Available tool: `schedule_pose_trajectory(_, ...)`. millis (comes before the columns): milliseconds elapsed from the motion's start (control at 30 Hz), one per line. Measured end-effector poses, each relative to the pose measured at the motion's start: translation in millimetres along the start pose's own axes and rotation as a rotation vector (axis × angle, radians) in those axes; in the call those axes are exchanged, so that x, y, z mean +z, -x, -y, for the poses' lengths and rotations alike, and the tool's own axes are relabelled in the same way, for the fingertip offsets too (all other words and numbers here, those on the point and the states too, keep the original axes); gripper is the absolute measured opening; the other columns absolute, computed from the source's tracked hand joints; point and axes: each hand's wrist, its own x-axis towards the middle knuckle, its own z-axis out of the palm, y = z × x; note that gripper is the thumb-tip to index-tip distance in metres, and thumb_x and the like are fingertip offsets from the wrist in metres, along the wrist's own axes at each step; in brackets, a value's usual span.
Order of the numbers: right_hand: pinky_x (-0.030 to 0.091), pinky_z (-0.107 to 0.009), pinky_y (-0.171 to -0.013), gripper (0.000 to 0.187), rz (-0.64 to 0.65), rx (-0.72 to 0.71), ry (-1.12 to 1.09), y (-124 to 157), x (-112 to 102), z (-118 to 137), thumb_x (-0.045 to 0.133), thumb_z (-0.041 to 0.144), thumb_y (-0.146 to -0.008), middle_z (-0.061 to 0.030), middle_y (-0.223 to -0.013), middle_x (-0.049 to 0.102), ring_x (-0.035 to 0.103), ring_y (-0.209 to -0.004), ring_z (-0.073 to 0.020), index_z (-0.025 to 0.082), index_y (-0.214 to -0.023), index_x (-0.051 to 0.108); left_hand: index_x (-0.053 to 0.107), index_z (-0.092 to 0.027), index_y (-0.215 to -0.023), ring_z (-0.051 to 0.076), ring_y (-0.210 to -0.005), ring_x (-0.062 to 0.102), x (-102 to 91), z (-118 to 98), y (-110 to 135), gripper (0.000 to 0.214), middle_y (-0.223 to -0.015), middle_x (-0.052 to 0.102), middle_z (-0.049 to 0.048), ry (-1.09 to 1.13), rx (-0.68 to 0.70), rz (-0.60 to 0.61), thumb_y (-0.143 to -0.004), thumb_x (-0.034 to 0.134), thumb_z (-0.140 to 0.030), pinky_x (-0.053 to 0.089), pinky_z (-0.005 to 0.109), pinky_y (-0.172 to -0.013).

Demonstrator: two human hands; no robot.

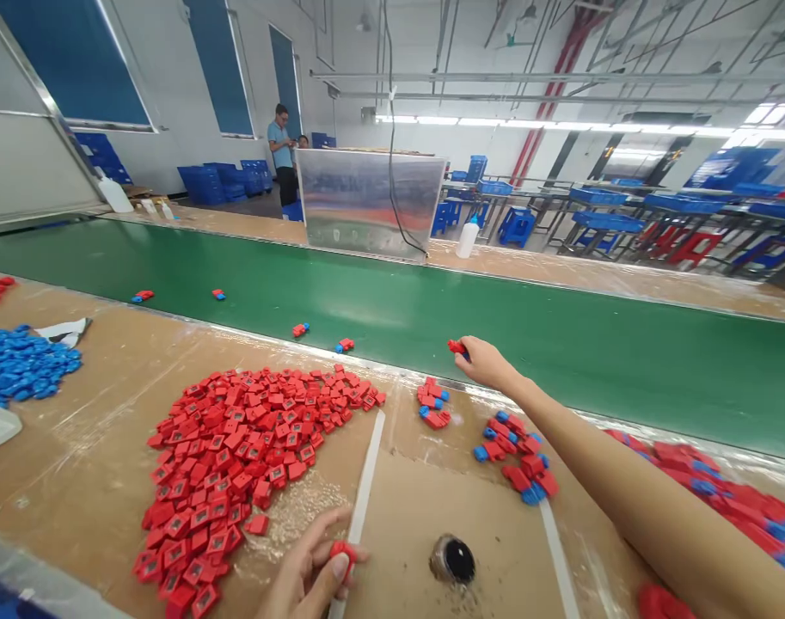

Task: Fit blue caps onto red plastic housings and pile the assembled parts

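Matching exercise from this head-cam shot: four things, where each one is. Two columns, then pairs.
Things
1. Left hand
2. Right hand
3. Blue plastic parts
4. White squeeze bottle

Places
A. Out over the green conveyor belt, pinching a red-and-blue part
B. Standing beyond the belt, on the far bench
C. Low in view, pinching a red part beside the red heap
D. Heaped on the near bench, left of the red heap

Pairs: 1-C, 2-A, 3-D, 4-B
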Motion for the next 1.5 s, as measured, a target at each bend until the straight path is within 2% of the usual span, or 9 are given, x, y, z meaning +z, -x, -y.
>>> schedule_pose_trajectory(100, 0.043, -0.030, -0.064, 0.027, -0.063, 0.100, -0.121, 51, -29, 6, 0.037, 0.027, -0.088, -0.0070, -0.072, 0.063, 0.059, -0.068, -0.0203, 0.014, -0.086, 0.062, 0.066, -0.022, -0.113, 0.026, -0.109, 0.063, 11.1, -10, 2, 0.047, -0.105, 0.075, 0.0079, -0.154, 0.029, 0.039, -0.079, 0.066, -0.054, 0.045, 0.034, -0.096)
schedule_pose_trajectory(267, 0.049, -0.028, -0.063, 0.037, -0.023, 0.150, -0.388, 156, -61, 20, 0.031, 0.034, -0.090, -0.0051, -0.078, 0.066, 0.063, -0.069, -0.0175, 0.015, -0.102, 0.061, 0.062, -0.019, -0.095, 0.023, -0.102, 0.065, 31.8, -17, 0, 0.030, -0.099, 0.075, 0.0083, -0.109, 0.036, 0.240, -0.079, 0.070, -0.044, 0.047, 0.031, -0.086)
schedule_pose_trajectory(433, 0.047, -0.027, -0.058, 0.034, 0.065, 0.382, -1.052, 251, -50, 39, 0.052, 0.048, -0.087, -0.0048, -0.075, 0.064, 0.057, -0.062, -0.0144, 0.016, -0.082, 0.063, 0.052, -0.020, -0.093, 0.017, -0.083, 0.068, 55.3, -11, 5, 0.032, -0.087, 0.074, 0.0052, 0.028, -0.005, 0.296, -0.080, 0.071, -0.042, 0.049, 0.030, -0.082)
schedule_pose_trajectory(567, 0.046, -0.025, -0.059, 0.040, 0.120, 0.538, -1.207, 290, -31, 52, 0.064, 0.054, -0.082, -0.0050, -0.078, 0.064, 0.055, -0.065, -0.0133, 0.015, -0.089, 0.069, 0.055, -0.019, -0.107, 0.013, -0.061, 0.060, 75.7, -1, 9, 0.033, -0.074, 0.069, 0.0011, -0.037, 0.067, 0.330, -0.087, 0.060, -0.045, 0.047, 0.023, -0.058)
schedule_pose_trajectory(667, 0.049, -0.029, -0.071, 0.038, 0.130, 0.455, -1.105, 298, -25, 59, 0.064, 0.052, -0.084, -0.0053, -0.089, 0.066, 0.058, -0.078, -0.0160, 0.017, -0.097, 0.070, 0.060, -0.017, -0.099, 0.011, -0.056, 0.053, 88.4, 7, 10, 0.029, -0.067, 0.063, -0.0010, -0.072, 0.096, 0.337, -0.089, 0.058, -0.044, 0.041, 0.020, -0.051)
schedule_pose_trajectory(800, 0.048, -0.035, -0.082, 0.032, 0.089, 0.254, -0.818, 295, -27, 72, 0.057, 0.046, -0.091, -0.0063, -0.098, 0.068, 0.060, -0.090, -0.0202, 0.020, -0.105, 0.068, 0.061, -0.018, -0.106, 0.013, -0.067, 0.055, 98.1, 18, 12, 0.028, -0.075, 0.062, -0.0005, -0.036, 0.116, 0.279, -0.085, 0.064, -0.036, 0.045, 0.021, -0.059)
schedule_pose_trajectory(967, 0.048, -0.034, -0.080, 0.024, 0.026, 0.033, -0.505, 285, -30, 92, 0.053, 0.036, -0.095, -0.0073, -0.099, 0.067, 0.060, -0.087, -0.0196, 0.020, -0.105, 0.068, 0.062, -0.019, -0.109, 0.013, -0.067, 0.052, 96.7, 29, 16, 0.027, -0.076, 0.058, -0.0015, -0.128, 0.165, 0.240, -0.086, 0.063, -0.032, 0.044, 0.022, -0.061)
schedule_pose_trajectory(1100, 0.049, -0.032, -0.077, 0.022, 0.042, -0.012, -0.439, 280, -27, 100, 0.054, 0.033, -0.095, -0.0071, -0.095, 0.066, 0.062, -0.084, -0.0190, 0.019, -0.106, 0.067, 0.065, -0.018, -0.094, 0.013, -0.069, 0.053, 93.4, 32, 20, 0.017, -0.076, 0.059, -0.0014, -0.226, 0.193, 0.245, -0.082, 0.067, -0.030, 0.043, 0.022, -0.064)
schedule_pose_trajectory(1500, 0.049, -0.028, -0.071, 0.018, -0.045, -0.159, -0.248, 274, -12, 102, 0.056, 0.023, -0.094, -0.0056, -0.090, 0.063, 0.063, -0.079, -0.0178, 0.017, -0.109, 0.065, 0.060, -0.021, -0.096, 0.013, -0.071, 0.053, 94.4, 24, 26, 0.010, -0.079, 0.058, -0.0021, -0.309, 0.267, 0.250, -0.087, 0.060, -0.024, 0.042, 0.022, -0.066)
